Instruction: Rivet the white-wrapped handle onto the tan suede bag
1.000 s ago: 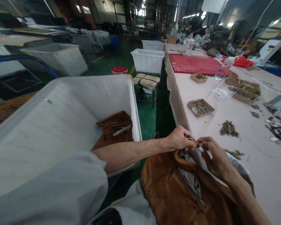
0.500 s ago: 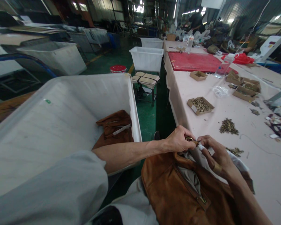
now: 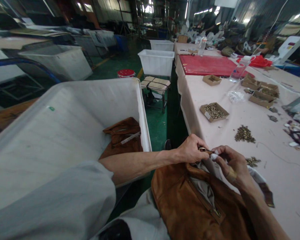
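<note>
A brown leather bag [image 3: 180, 196] with a zipped pocket and grey lining lies across my lap against the table edge. My left hand [image 3: 192, 149] is closed on a short brown leather strap [image 3: 208, 151], with a metal ring [image 3: 202, 148] beside its fingers. At the strap's other end, my right hand [image 3: 231, 163] pinches with thumb and finger; white wrapping covers its fingertips. Whether a small fitting sits between those fingers is hidden. Just beyond my right hand, small brass-coloured fittings [image 3: 252, 162] lie in a pile.
To the left stands a large white bin [image 3: 100, 86] with brown leather pieces [image 3: 123, 136] inside. The pink-covered table [image 3: 190, 96] carries a cardboard tray of studs [image 3: 215, 111], another fittings pile [image 3: 244, 134], a clear bottle [image 3: 240, 69] and a red board [image 3: 205, 65]. A padded stool [image 3: 155, 84] stands beyond.
My right hand has shifted slightly to the right, its fingers changing their pinch at the strap's end. My left hand stays almost still on the strap.
</note>
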{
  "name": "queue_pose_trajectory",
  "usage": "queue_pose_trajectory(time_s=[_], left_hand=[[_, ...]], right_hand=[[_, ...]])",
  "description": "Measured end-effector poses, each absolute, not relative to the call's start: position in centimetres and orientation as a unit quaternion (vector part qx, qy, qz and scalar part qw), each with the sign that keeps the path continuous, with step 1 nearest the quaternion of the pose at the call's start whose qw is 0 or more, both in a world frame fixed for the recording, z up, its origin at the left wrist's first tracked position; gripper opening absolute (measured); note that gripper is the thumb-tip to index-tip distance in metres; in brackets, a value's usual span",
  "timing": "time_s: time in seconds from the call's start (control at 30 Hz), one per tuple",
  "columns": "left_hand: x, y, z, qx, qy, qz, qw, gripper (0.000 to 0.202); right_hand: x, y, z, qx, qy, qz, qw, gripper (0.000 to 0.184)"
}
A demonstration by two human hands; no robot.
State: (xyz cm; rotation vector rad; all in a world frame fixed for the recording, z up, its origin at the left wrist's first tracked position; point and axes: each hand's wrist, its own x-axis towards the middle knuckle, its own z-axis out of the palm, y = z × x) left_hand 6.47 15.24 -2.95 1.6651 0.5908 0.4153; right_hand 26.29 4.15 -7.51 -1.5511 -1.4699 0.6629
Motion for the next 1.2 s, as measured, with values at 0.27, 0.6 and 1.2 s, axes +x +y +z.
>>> queue_pose_trajectory(time_s=[0.27, 0.6, 1.2], left_hand=[[6.8, 15.5, -3.1, 0.726, 0.271, 0.156, 0.613, 0.034], [6.4, 15.7, -1.3, 0.899, 0.222, 0.21, 0.313, 0.029], [7.0, 16.5, 0.1, 0.685, 0.088, -0.03, 0.722, 0.035]], right_hand=[[27.8, 4.1, -5.7, -0.629, -0.646, 0.234, 0.364, 0.026], [27.3, 1.3, -2.1, -0.615, -0.759, -0.127, 0.171, 0.011], [39.1, -0.6, -0.5, -0.655, -0.599, 0.357, 0.29, 0.037]])
